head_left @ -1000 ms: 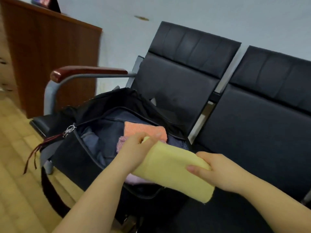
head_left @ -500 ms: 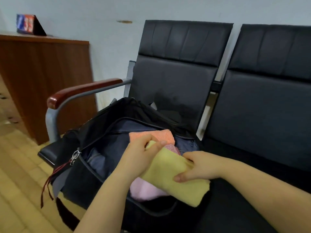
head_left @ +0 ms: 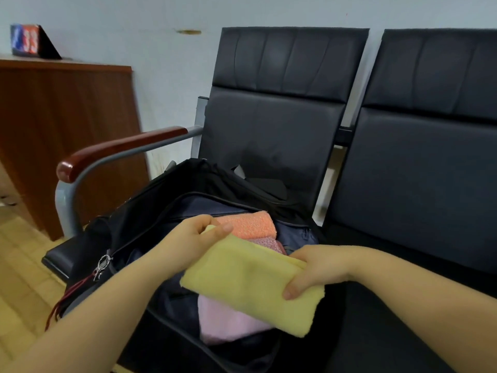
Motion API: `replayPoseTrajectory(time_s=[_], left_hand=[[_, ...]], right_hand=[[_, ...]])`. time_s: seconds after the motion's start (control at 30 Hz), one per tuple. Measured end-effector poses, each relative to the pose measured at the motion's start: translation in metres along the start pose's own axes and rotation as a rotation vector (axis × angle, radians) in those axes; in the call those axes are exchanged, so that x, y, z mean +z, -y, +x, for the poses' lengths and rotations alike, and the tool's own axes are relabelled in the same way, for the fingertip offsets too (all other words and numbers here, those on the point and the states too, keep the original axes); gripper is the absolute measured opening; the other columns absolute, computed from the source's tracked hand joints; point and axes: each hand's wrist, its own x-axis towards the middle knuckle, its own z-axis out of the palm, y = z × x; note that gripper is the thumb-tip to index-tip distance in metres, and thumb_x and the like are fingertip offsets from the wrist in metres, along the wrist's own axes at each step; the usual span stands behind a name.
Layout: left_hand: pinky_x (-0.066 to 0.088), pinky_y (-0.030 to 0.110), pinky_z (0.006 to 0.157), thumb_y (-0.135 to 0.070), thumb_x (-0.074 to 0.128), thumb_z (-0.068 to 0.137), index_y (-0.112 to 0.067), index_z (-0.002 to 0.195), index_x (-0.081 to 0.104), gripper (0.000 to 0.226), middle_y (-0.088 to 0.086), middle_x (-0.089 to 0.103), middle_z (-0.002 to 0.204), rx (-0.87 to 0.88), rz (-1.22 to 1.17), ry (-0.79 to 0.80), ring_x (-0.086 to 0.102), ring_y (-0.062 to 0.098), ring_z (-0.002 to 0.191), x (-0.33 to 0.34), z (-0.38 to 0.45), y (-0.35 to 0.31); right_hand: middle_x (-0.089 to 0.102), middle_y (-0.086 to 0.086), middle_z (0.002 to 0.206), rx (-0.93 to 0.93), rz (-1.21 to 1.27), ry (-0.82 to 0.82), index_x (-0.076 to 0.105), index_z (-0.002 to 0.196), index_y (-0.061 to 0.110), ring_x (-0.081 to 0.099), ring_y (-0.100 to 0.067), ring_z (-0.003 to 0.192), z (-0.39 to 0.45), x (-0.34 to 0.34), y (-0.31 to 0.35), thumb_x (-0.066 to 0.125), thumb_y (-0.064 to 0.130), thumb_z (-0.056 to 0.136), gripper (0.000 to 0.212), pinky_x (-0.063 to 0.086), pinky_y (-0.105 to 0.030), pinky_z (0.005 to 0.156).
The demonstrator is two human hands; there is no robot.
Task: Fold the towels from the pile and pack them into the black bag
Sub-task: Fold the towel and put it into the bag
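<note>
Lowered yellow towel [head_left: 250,284], pinched by both hands' grip, over black bag [head_left: 139,224] w/ orange [head_left: 250,224], prob. two pink towels.

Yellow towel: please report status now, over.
Left hand and right hand both grip yellow towel, folded, over open black bag. Orange towel and pink towel beneath. Nothing blocking.

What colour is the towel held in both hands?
Pale yellow towel, seen in the head view.

pink towel [head_left: 228,323] half hidden, desk sign [head_left: 29,41] blurred
</note>
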Motion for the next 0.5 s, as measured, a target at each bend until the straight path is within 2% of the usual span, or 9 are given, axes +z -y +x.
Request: replayPoseTrajectory(time_s=[0.07, 0.1, 0.17, 0.23, 0.3, 0.4, 0.43, 0.5], left_hand=[[0.038, 0.016, 0.050, -0.080, 0.072, 0.044, -0.013, 0.078, 0.058, 0.076, -0.012, 0.056, 0.054, -0.037, -0.134, 0.135, 0.047, -0.002, 0.048, -0.008, -0.002, 0.004], [0.039, 0.014, 0.047, -0.075, 0.077, 0.037, -0.012, 0.082, 0.058, 0.080, -0.010, 0.057, 0.057, -0.067, -0.198, 0.211, 0.050, -0.001, 0.049, -0.011, -0.001, 0.007], [0.047, 0.017, 0.053, -0.053, 0.087, 0.037, -0.010, 0.090, 0.057, 0.074, -0.005, 0.063, 0.067, -0.146, -0.252, 0.353, 0.059, 0.005, 0.059, -0.019, 0.003, 0.015], [0.054, 0.024, 0.066, -0.041, 0.092, 0.041, -0.011, 0.100, 0.058, 0.075, 0.002, 0.070, 0.083, -0.209, -0.206, 0.415, 0.068, 0.014, 0.077, -0.026, 0.010, 0.021], [0.055, 0.024, 0.072, -0.030, 0.091, 0.054, -0.014, 0.109, 0.059, 0.065, 0.002, 0.072, 0.095, -0.240, -0.157, 0.386, 0.070, 0.015, 0.086, -0.030, 0.018, 0.025], [0.053, 0.020, 0.072, -0.005, 0.076, 0.076, -0.015, 0.114, 0.058, 0.043, 0.005, 0.068, 0.106, -0.256, -0.129, 0.183, 0.067, 0.014, 0.092, -0.035, 0.036, 0.029], [0.053, 0.022, 0.074, -0.003, 0.073, 0.077, -0.014, 0.115, 0.057, 0.042, 0.008, 0.067, 0.109, -0.260, -0.181, 0.105, 0.066, 0.016, 0.095, -0.037, 0.043, 0.033], [0.053, 0.031, 0.079, -0.003, 0.070, 0.079, -0.010, 0.118, 0.056, 0.042, 0.013, 0.065, 0.112, -0.287, -0.335, -0.033, 0.065, 0.023, 0.099, -0.044, 0.058, 0.040]], right_hand=[[0.070, 0.005, 0.101, 0.013, 0.060, 0.010, 0.063, 0.097, 0.025, 0.067, -0.011, 0.091, 0.004, -0.011, -0.003, 0.077, 0.025, 0.078, 0.024, 0.053, -0.019, 0.076], [0.070, 0.002, 0.102, 0.020, 0.081, 0.011, 0.063, 0.099, 0.022, 0.067, -0.012, 0.090, 0.006, -0.016, -0.005, 0.076, 0.022, 0.079, 0.024, 0.054, -0.020, 0.075], [0.067, 0.002, 0.100, 0.030, 0.103, 0.000, 0.060, 0.101, 0.019, 0.065, -0.008, 0.085, 0.013, -0.027, -0.006, 0.076, 0.018, 0.079, 0.027, 0.053, -0.017, 0.069], [0.067, 0.001, 0.103, 0.037, 0.128, -0.028, 0.059, 0.105, 0.017, 0.065, -0.008, 0.087, 0.024, -0.037, -0.004, 0.079, 0.016, 0.077, 0.034, 0.054, -0.017, 0.068], [0.067, -0.001, 0.108, 0.039, 0.143, -0.080, 0.061, 0.108, 0.016, 0.066, -0.012, 0.092, 0.038, -0.044, 0.001, 0.081, 0.017, 0.074, 0.040, 0.055, -0.019, 0.070], [0.068, -0.003, 0.109, 0.031, 0.224, -0.262, 0.063, 0.109, 0.010, 0.065, -0.014, 0.091, 0.070, -0.049, 0.008, 0.086, 0.024, 0.066, 0.050, 0.054, -0.020, 0.069], [0.068, -0.005, 0.109, 0.011, 0.335, -0.323, 0.064, 0.108, 0.008, 0.066, -0.016, 0.093, 0.082, -0.049, 0.010, 0.087, 0.023, 0.064, 0.052, 0.055, -0.025, 0.075], [0.072, -0.008, 0.105, -0.053, 0.674, -0.359, 0.067, 0.105, 0.006, 0.069, -0.021, 0.093, 0.101, -0.047, 0.018, 0.083, 0.015, 0.069, 0.040, 0.056, -0.036, 0.084]])
